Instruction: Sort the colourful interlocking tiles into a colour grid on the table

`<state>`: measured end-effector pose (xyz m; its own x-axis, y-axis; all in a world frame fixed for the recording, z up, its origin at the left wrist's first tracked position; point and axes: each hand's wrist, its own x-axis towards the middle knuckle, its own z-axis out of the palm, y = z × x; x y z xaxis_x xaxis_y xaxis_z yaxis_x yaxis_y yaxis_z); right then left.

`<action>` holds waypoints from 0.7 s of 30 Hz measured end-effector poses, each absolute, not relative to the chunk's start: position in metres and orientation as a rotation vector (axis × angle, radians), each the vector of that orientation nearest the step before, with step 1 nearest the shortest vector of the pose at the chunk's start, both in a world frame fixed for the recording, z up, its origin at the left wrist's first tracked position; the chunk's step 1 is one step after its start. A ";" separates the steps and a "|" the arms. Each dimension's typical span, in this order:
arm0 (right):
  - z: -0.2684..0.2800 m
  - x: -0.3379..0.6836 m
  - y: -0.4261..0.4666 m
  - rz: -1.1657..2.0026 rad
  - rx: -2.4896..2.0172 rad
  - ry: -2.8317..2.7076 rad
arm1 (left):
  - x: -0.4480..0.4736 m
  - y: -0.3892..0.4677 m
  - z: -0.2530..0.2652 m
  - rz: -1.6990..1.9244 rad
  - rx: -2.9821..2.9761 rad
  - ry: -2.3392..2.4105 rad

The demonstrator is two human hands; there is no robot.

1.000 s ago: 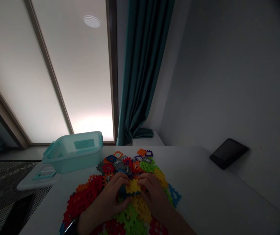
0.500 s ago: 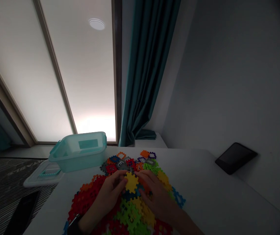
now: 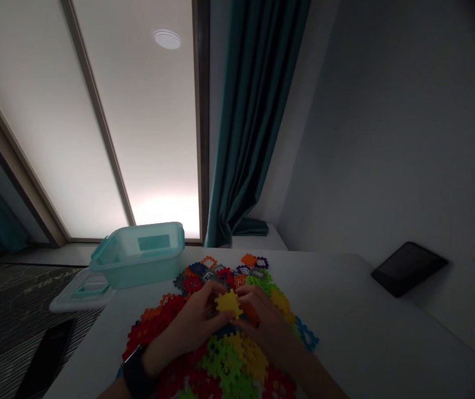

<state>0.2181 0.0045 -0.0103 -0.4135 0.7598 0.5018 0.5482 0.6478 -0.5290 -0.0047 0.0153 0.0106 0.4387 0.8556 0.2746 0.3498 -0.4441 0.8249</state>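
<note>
The left hand (image 3: 198, 320) and right hand (image 3: 268, 328), fingers partly curled, are holding a squarish yellow tile (image 3: 228, 303) between them, neither clearly nearer, over the pile (image 3: 223, 359).

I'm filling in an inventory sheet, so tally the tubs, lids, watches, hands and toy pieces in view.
Tub: 1
Lid: 1
Watch: 1
Left hand and right hand: 2
Pieces: overlapped, not countable
Total without pieces: 5

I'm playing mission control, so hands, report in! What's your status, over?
Left hand gripping yellow piece; right hand at its other edge, grip unclear. Loose pieces crowding around both. Teal tub standing apart, farther back, left.
</note>
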 end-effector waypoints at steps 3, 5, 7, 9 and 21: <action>-0.018 0.221 0.001 0.430 -1.040 -2.050 | -0.006 0.015 0.015 0.813 2.264 0.977; -0.021 0.219 -0.002 0.476 -1.050 -2.026 | -0.009 0.014 0.012 0.823 2.333 0.995; -0.023 0.217 -0.006 0.528 -1.052 -2.031 | -0.013 0.011 0.006 0.852 2.374 1.017; -0.024 0.214 -0.009 0.562 -1.050 -2.059 | -0.018 0.008 0.000 0.856 2.430 1.015; -0.014 0.216 -0.010 0.362 -0.996 -2.200 | -0.023 0.007 -0.011 0.900 2.583 1.010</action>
